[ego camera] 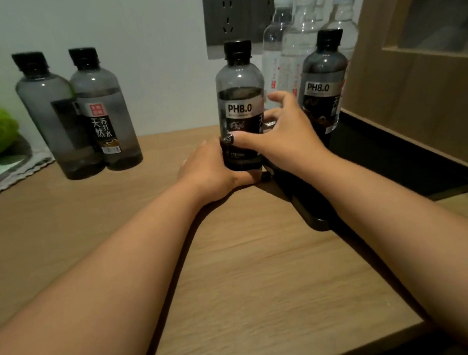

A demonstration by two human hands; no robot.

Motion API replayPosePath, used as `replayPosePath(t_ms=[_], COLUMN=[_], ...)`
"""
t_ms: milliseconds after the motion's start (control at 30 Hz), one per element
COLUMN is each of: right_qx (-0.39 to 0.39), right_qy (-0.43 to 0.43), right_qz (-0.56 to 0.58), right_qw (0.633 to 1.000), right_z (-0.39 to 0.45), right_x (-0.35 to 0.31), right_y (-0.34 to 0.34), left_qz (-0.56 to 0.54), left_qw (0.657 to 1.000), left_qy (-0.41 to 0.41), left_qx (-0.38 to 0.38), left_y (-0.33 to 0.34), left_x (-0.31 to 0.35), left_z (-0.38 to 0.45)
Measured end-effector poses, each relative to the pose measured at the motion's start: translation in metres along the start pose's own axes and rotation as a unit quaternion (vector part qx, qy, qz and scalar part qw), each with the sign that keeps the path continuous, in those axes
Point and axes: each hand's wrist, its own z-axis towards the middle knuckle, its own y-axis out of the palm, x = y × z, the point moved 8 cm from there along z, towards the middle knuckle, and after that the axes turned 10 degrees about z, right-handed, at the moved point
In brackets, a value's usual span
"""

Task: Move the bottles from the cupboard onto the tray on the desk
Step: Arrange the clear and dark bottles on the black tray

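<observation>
Hands meet at dark bottle [241, 110] by tray's [398, 160] left edge: left hand [211, 169] grasps its base; right hand [277, 132] released, thumb touching label.

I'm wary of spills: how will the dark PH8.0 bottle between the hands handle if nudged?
The dark PH8.0 bottle is tall on a narrow base, so probably tippy. It looks nearly full, likely heavy. The left hand grips low, probably steadying it.
</observation>
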Motion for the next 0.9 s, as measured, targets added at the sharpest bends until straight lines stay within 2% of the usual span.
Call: replayPosePath(t_ms=[133, 333, 433, 533, 600, 733, 900], right_qx=[-0.010, 0.064, 0.073, 0.102, 0.152, 0.257, 0.318], right_qy=[-0.010, -0.149, -0.205, -0.239, -0.247, -0.228, -0.191], right_qz=[0.005, 0.019, -0.003, -0.017, -0.001, 0.077, 0.143], right_qw=[1.000, 0.987, 0.976, 0.966, 0.957, 0.936, 0.918], right_z=[0.000, -0.012, -0.016, -0.014, -0.013, -0.015, -0.014], right_x=[0.000, -0.034, -0.046, -0.052, -0.052, -0.044, -0.032], right_y=[0.000, -0.023, -0.040, -0.069, -0.093, -0.128, -0.152], left_qz=[-0.034, -0.098, -0.114, -0.157, -0.148, -0.142, -0.127], left_qw=[0.999, 0.986, 0.987, 0.982, 0.981, 0.983, 0.987], left_qy=[-0.004, 0.011, 0.030, 0.004, -0.008, -0.014, -0.004], left_qx=[0.015, 0.136, 0.106, 0.103, 0.126, 0.120, 0.099], left_y=[-0.011, -0.032, -0.025, -0.024, -0.026, -0.024, -0.017], left_x=[0.004, 0.026, 0.036, 0.033, 0.032, 0.029, 0.030], left_z=[-0.006, -0.021, -0.022, -0.023, -0.024, -0.025, -0.020])
